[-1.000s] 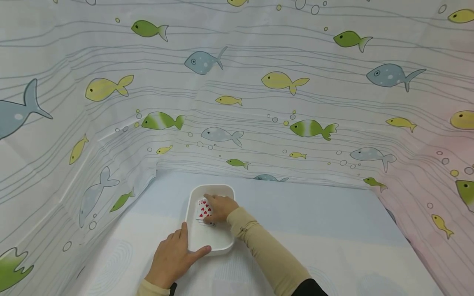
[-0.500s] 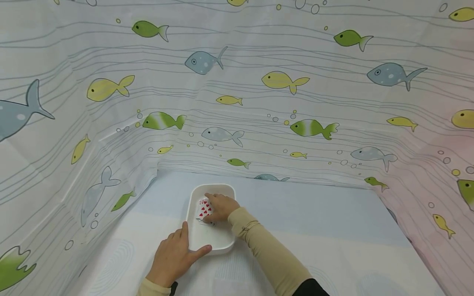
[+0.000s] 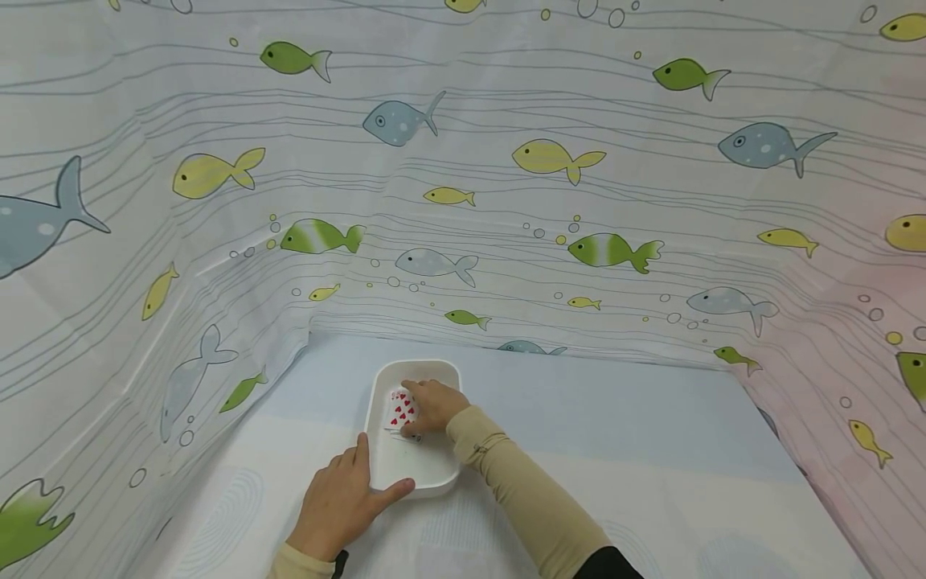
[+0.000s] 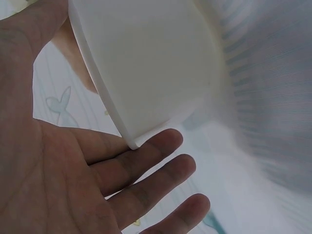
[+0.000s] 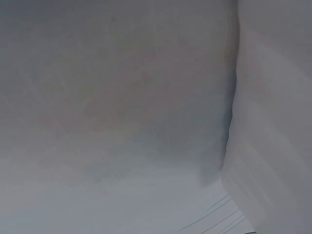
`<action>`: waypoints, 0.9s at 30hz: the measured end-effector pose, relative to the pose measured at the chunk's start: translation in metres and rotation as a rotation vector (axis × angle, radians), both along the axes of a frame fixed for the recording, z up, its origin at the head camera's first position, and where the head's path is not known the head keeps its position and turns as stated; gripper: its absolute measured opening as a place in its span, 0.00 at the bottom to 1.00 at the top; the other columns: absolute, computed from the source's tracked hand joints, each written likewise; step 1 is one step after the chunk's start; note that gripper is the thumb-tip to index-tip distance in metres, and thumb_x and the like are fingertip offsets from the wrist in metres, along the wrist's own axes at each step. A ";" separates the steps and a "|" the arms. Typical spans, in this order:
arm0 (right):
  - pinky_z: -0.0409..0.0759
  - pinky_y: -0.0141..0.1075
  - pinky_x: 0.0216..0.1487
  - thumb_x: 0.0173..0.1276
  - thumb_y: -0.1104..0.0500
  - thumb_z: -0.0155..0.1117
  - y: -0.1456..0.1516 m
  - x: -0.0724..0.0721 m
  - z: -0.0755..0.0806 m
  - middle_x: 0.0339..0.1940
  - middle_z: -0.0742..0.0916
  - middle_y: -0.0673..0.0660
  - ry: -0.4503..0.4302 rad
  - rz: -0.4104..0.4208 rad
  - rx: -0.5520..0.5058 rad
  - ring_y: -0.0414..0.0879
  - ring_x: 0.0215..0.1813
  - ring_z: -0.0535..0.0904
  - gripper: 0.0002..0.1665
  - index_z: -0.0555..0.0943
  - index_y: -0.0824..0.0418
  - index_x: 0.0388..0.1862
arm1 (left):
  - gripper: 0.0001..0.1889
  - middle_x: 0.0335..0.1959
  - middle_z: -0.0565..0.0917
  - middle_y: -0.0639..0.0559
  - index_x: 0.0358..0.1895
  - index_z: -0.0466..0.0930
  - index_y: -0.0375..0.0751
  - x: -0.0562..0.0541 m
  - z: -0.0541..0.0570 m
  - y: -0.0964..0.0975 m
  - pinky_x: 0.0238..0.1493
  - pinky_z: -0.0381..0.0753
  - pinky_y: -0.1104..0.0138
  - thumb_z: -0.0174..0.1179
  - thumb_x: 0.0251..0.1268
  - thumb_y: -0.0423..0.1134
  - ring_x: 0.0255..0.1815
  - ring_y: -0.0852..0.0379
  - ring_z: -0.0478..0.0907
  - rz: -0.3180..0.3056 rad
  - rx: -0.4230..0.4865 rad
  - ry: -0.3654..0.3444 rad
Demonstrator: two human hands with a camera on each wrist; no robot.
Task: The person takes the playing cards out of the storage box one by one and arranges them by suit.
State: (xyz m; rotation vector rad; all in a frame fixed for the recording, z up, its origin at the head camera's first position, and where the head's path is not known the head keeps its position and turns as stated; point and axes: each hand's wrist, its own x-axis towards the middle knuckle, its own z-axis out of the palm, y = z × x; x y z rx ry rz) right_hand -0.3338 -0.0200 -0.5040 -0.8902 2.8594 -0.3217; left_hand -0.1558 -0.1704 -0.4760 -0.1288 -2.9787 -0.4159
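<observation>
A white tray (image 3: 412,474) with rounded corners sits on the pale tabletop in the head view. Inside it lies a small pile of playing cards (image 3: 402,410), a red hearts card on top and edges of others below. My right hand (image 3: 437,406) reaches in from the right, its index finger at the far edge of the cards and its thumb at the near edge, holding them. With thumb and index finger spread, my left hand (image 3: 338,500) touches the tray's near left corner. The left wrist view shows its fingers (image 4: 146,195) nearly straight beside the tray wall (image 4: 151,73).
A white tabletop (image 3: 615,434) extends to the right of the tray. Fish-printed cloth (image 3: 492,217) walls the table at the back and both sides. Only blurred pale surfaces (image 5: 122,122) show in the right wrist view, without the hand or cards.
Both hands, the tray and the cards stay almost where they were. The whole head view has drifted very slightly.
</observation>
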 end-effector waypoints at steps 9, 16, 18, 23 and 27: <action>0.74 0.36 0.64 0.55 0.34 0.78 0.001 0.000 -0.001 0.65 0.81 0.53 0.006 -0.003 -0.020 0.44 0.63 0.77 0.54 0.68 0.49 0.77 | 0.63 0.54 0.81 0.30 0.69 0.64 0.17 0.000 -0.003 0.000 0.47 0.79 0.44 0.58 0.54 0.79 0.48 0.36 0.81 0.004 0.004 0.000; 0.73 0.38 0.65 0.54 0.31 0.77 0.001 -0.001 -0.003 0.66 0.80 0.52 0.054 0.006 0.012 0.46 0.64 0.76 0.55 0.67 0.47 0.78 | 0.62 0.52 0.81 0.31 0.68 0.64 0.16 0.000 -0.001 0.000 0.45 0.80 0.45 0.58 0.54 0.79 0.47 0.37 0.81 0.000 0.004 0.008; 0.73 0.38 0.65 0.54 0.31 0.77 0.001 -0.001 -0.004 0.66 0.79 0.52 0.065 0.005 0.016 0.46 0.65 0.75 0.56 0.67 0.46 0.78 | 0.63 0.52 0.81 0.31 0.68 0.64 0.16 0.000 0.000 0.001 0.45 0.80 0.45 0.58 0.54 0.79 0.47 0.36 0.81 -0.002 -0.001 0.005; 0.73 0.38 0.65 0.54 0.31 0.77 0.001 0.000 -0.002 0.68 0.78 0.52 0.065 0.003 -0.008 0.46 0.66 0.74 0.56 0.66 0.47 0.78 | 0.63 0.53 0.81 0.30 0.69 0.63 0.16 0.000 0.000 0.001 0.46 0.79 0.45 0.57 0.54 0.79 0.48 0.36 0.81 0.002 -0.004 -0.007; 0.75 0.37 0.63 0.55 0.32 0.77 0.002 0.001 -0.001 0.69 0.77 0.53 0.056 -0.001 -0.027 0.44 0.65 0.74 0.56 0.65 0.47 0.79 | 0.63 0.53 0.81 0.30 0.69 0.63 0.16 0.000 0.000 0.000 0.46 0.80 0.45 0.57 0.55 0.79 0.48 0.36 0.81 0.002 -0.004 -0.012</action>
